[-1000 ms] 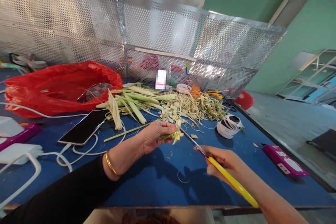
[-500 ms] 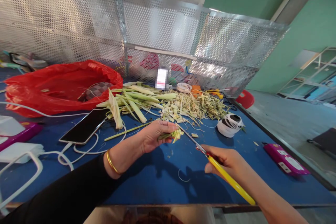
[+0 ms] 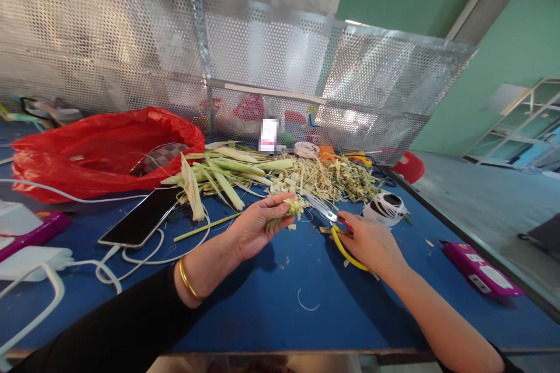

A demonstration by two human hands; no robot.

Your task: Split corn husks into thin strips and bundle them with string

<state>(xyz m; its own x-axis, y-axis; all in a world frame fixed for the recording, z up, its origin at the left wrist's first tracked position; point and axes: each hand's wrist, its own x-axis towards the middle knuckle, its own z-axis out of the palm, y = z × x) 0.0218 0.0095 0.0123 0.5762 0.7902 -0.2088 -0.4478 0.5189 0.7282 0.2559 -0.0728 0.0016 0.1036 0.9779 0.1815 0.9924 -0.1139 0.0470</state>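
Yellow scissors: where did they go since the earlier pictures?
The right hand carried the yellow-handled metal scissors forward, toward the pile of cut green stalks; their blades now sit close to the small green leafy bundle. The left hand kept pinching that bundle, drifting slightly forward. The black phone, red plastic bag and white tape roll stayed put.

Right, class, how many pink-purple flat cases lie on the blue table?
2. One case lies at the blue table's far left, near the white charger; the other case lies by its right edge. More could be hidden under the red bag.
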